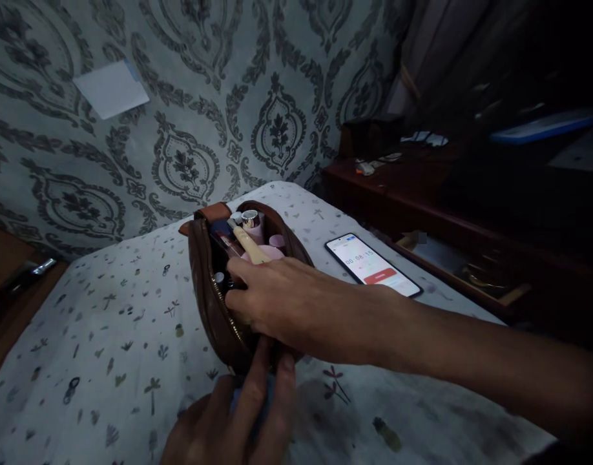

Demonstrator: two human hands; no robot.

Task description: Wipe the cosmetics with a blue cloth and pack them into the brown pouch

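A brown leather pouch (207, 284) stands open on the patterned bedsheet (107, 336), filled with several cosmetic items such as a pink capped tube (252, 223) and a cream stick (250, 245). My right hand (296, 303) reaches across from the right, its curled fingers inside the pouch's opening; what they touch is hidden. My left hand (233, 420) comes up from below and holds the near end of the pouch, fingers pressed against it, with something bluish under them.
A phone (373, 265) with a lit timer screen lies on the sheet to the right of the pouch. A dark wooden side table (403, 187) with small items stands at the right. Patterned wallpaper with a white paper (111, 88) is behind.
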